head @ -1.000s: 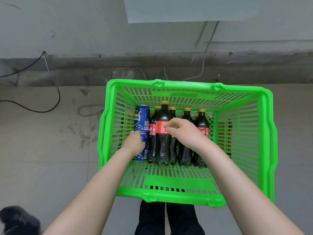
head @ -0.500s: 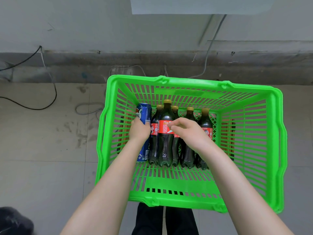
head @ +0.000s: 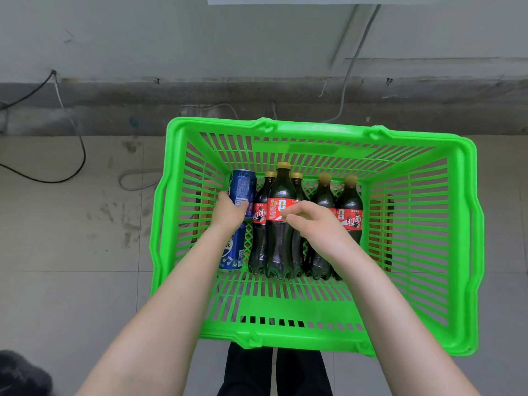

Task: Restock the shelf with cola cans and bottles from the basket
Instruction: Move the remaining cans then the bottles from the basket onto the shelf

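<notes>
The green basket point(head: 314, 128) holds five dark, red-labelled cola bottles point(head: 323, 195) side by side. The left hand point(head: 228, 214) grasps a blue can point(head: 243, 185) that sticks out beyond its fingers, and a second can point(head: 233, 252) lies under its wrist. Just to its right, the right hand point(head: 317, 227) curls over the label of the tallest bottle point(head: 278, 247); whether it grips cannot be told.

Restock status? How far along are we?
Done: nothing visible; no shelf in view. In hand: left hand grips the upper blue can, inside the green basket; right hand curls over the front bottle, grip unclear. Left: all five cola bottles and both cans.
</notes>
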